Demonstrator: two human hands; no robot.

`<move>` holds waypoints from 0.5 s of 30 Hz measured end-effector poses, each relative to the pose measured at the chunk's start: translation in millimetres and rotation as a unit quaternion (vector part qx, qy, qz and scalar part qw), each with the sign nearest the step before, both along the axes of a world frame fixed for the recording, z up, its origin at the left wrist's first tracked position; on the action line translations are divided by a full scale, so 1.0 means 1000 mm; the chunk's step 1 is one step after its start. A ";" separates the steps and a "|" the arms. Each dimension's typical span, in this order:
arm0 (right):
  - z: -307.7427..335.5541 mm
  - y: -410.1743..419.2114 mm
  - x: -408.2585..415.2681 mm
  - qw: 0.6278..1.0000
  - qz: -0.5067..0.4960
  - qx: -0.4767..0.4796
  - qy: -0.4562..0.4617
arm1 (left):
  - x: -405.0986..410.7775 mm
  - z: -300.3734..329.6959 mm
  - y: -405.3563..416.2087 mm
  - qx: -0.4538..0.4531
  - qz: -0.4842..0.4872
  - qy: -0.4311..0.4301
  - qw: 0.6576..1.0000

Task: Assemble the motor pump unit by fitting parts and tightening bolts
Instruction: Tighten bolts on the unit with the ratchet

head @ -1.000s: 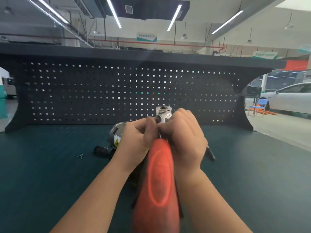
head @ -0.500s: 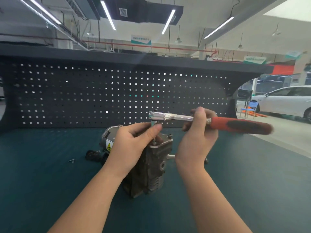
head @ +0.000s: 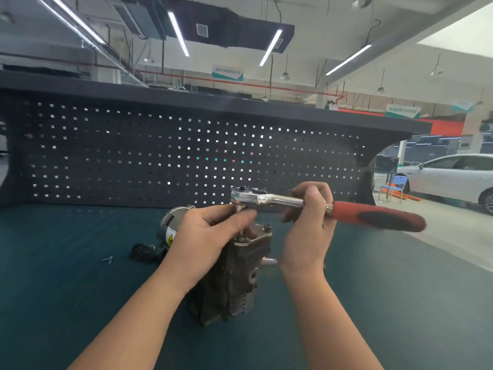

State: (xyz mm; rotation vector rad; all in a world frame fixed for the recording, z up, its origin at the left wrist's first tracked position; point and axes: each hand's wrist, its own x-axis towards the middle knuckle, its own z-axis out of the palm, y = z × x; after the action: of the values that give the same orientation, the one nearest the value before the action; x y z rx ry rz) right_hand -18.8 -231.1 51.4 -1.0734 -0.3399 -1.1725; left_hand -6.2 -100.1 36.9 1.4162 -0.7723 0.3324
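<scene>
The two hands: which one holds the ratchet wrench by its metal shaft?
The right hand grips the ratchet wrench on its chrome shaft, just before the red handle. The left hand pinches below the wrench head instead, above the pump block.

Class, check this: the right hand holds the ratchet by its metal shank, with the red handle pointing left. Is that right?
Not quite. In the head view the right hand does hold the ratchet by its metal shank, but the red handle points right, not left.
</scene>
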 end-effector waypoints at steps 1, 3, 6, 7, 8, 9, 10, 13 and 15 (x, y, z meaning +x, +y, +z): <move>0.000 -0.005 0.004 0.997 0.040 0.024 0.055 | -0.001 0.000 -0.001 0.006 0.011 -0.002 1.000; -0.004 -0.011 0.007 0.985 0.119 0.052 0.116 | -0.003 0.002 -0.002 0.017 0.035 -0.006 0.999; -0.002 -0.010 -0.006 0.993 0.072 0.014 0.094 | -0.006 0.003 -0.003 0.021 0.048 -0.006 0.999; 0.001 -0.007 -0.013 0.997 0.023 -0.019 0.064 | -0.007 0.004 -0.003 0.021 0.046 -0.004 0.999; 0.004 -0.003 -0.020 0.998 -0.018 -0.052 0.030 | -0.009 0.004 -0.003 0.019 0.044 -0.001 0.999; 0.006 0.003 -0.026 0.995 -0.047 -0.083 -0.004 | -0.010 0.004 -0.002 0.016 0.047 0.000 0.999; 0.007 0.009 -0.031 0.990 -0.075 -0.117 -0.028 | -0.011 0.004 -0.002 0.010 0.051 -0.002 0.999; 0.005 0.021 -0.044 0.969 -0.135 -0.208 -0.007 | -0.018 0.004 -0.002 0.006 0.052 -0.011 0.999; 0.012 0.025 -0.050 0.946 -0.166 -0.277 -0.037 | -0.023 0.006 -0.001 0.009 0.057 -0.013 0.998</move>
State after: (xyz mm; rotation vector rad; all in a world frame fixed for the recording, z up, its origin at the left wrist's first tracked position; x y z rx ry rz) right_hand -69.1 -205.9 63.6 -1.6250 -0.5874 -1.4638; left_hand -29.7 -100.7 42.9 1.4794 -0.7188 0.4324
